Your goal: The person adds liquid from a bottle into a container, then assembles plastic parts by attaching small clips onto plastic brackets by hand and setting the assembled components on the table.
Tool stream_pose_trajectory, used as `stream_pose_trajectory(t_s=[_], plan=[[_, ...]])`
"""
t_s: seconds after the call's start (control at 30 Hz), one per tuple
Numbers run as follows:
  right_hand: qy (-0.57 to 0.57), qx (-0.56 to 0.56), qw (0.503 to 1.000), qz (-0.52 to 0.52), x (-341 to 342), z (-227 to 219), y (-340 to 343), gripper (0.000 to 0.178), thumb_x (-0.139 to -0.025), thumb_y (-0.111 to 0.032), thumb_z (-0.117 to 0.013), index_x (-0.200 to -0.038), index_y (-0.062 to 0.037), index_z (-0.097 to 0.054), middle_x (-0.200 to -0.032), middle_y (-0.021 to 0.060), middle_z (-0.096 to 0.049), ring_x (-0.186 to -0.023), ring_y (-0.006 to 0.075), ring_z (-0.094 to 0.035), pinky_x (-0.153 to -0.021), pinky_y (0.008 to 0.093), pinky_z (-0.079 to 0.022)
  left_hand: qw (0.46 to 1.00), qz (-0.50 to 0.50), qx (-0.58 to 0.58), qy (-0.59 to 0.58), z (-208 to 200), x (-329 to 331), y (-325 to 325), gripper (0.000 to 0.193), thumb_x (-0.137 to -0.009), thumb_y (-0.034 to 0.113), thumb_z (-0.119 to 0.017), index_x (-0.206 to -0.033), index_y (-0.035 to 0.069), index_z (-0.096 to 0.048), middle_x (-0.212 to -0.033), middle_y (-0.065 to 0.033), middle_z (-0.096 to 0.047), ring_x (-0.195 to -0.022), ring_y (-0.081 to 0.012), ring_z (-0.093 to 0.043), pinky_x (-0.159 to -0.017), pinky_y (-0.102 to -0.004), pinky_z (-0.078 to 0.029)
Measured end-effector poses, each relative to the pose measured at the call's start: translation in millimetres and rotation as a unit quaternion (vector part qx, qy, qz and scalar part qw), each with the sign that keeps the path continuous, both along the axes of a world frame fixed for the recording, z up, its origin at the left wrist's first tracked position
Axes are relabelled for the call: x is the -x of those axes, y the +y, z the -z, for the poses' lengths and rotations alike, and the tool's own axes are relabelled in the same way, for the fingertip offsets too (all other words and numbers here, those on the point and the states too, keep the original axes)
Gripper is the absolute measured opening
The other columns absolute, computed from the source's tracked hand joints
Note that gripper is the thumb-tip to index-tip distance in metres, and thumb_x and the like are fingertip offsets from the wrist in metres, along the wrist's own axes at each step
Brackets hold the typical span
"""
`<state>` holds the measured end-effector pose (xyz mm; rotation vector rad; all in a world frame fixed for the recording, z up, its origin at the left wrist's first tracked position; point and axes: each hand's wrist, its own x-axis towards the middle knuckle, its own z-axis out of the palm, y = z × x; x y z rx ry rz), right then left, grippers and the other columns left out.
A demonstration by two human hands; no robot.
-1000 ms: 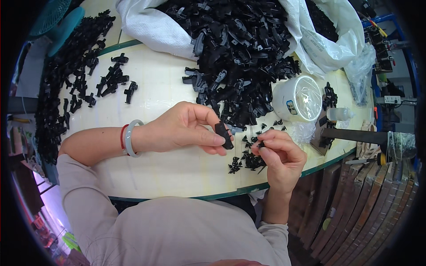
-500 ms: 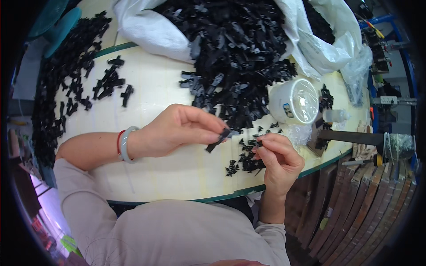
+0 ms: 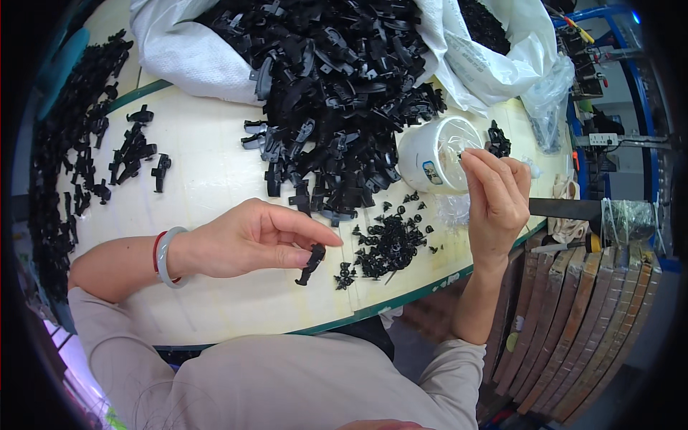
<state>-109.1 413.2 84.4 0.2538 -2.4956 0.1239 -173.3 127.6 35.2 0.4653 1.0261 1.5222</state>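
Left hand [image 3: 247,240], center of frame just left of the middle: grip is closed, thumb against fingers, on one black clip part [image 3: 310,266]. Part sits at the fingertips above the counter [image 3: 208,193] — long axis steeply slanted, upper end toward upper right at the thumb tip, free end pointing lower left. Right hand [image 3: 499,201], right of center, is raised at the mouth of the white tub [image 3: 416,159]; its fingertips are bunched near the thumb, a dark speck at the tips — too small to tell if its grip has hold of anything. Small black fasteners [image 3: 390,247] are piled between the hands, lower center. Big heap of black parts [image 3: 337,93] at top center, spilling toward the left hand.
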Motion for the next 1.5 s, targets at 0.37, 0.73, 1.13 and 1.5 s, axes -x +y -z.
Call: stream_pose_trajectory(t_s=[0.37,0.73,1.13,1.5], plan=[[-0.034,0.286,0.958,-0.002,-18.9,-3.6,-25.7,0.02,-0.069,0.012,-0.067,-0.086,0.0025,-0.067,-0.084,0.0106,-0.067,-0.079,0.0185,-0.059,-0.073,0.0259,-0.045,0.996,-0.019,-0.028,-0.079,5.8,-5.8,-3.1,0.021,-0.091,0.005,-0.052,-0.111,-0.002,-0.051,-0.1,-0.0101,-0.062,-0.092,-0.0179,-0.063,-0.079,-0.0269,-0.052],[-0.139,0.539,0.828,-0.07,-39.8,28.6,-102.1,0.017,-0.073,0.013,-0.065,-0.089,0.006,-0.066,-0.09,0.0163,-0.066,-0.081,0.0178,-0.063,-0.07,0.0234,-0.05,0.99,-0.097,-0.027,-0.094,9.9,-8.4,2.0,0.03,-0.089,0.004,-0.056,-0.117,-0.003,-0.05,-0.102,-0.0118,-0.063,-0.092,-0.0149,-0.063,-0.081,-0.0253,-0.052],[-0.105,0.483,0.863,-0.109,-39.5,42.3,-114.0,0.02,-0.074,0.012,-0.066,-0.092,0.0049,-0.066,-0.089,0.0164,-0.066,-0.077,0.0193,-0.064,-0.067,0.0242,-0.052,0.988,-0.124,-0.016,-0.087,7.5,-10.2,0.3,0.024,-0.088,0.002,-0.058,-0.11,-0.004,-0.054,-0.103,-0.0114,-0.063,-0.093,-0.0166,-0.063,-0.081,-0.0281,-0.054],[-0.112,0.405,0.897,-0.14,-37.1,36.9,-112.2,0.018,-0.073,0.012,-0.066,-0.088,0.003,-0.065,-0.092,0.0162,-0.064,-0.081,0.0204,-0.063,-0.069,0.0254,-0.051,0.99,-0.121,-0.003,-0.072,6.0,-10.7,-0.1,0.023,-0.087,0.003,-0.058,-0.109,-0.003,-0.056,-0.099,-0.0121,-0.064,-0.088,-0.0163,-0.065,-0.079,-0.0264,-0.054]])
